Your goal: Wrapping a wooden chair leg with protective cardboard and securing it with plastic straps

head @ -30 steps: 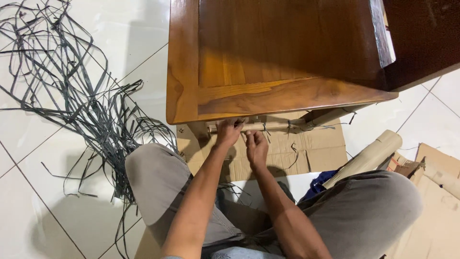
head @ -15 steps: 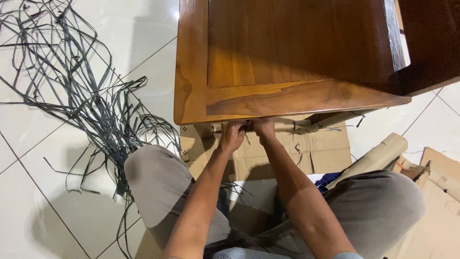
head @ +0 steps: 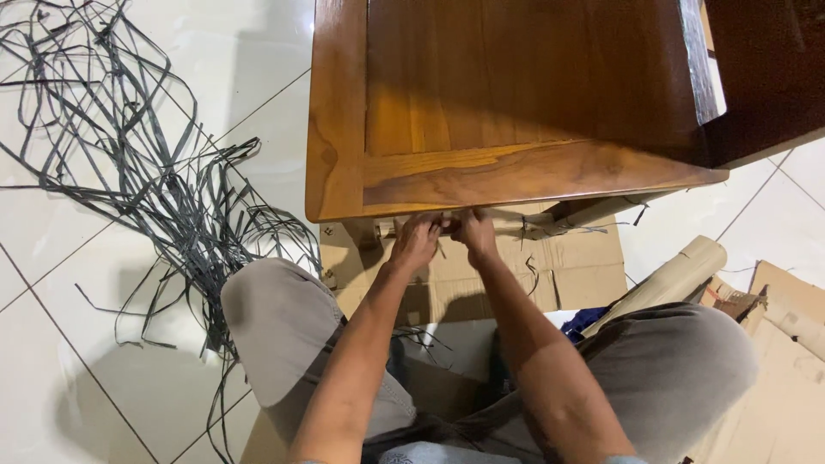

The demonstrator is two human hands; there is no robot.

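Reaching under the near edge of a glossy brown wooden tabletop, both hands meet at a pale cardboard-wrapped rail that runs just below that edge. The left hand has its fingers curled against the rail's left part, and the right hand sits just beside it, touching it, fingers bent onto the same spot. Whether they pinch the thin dark strap tied around the rail or only the wrapping, I cannot tell, since the fingertips are tucked under the wood. Short dark strap ends hang from the rail to the right of the hands, over a flat sheet of brown cardboard lying on the floor below. The person's knees in grey trousers frame the forearms. Left of the knee, a large loose tangle of dark grey plastic straps sprawls across the white tiled floor. At the right, a rolled tan cardboard tube leans near more cardboard scraps, well apart from the hands.
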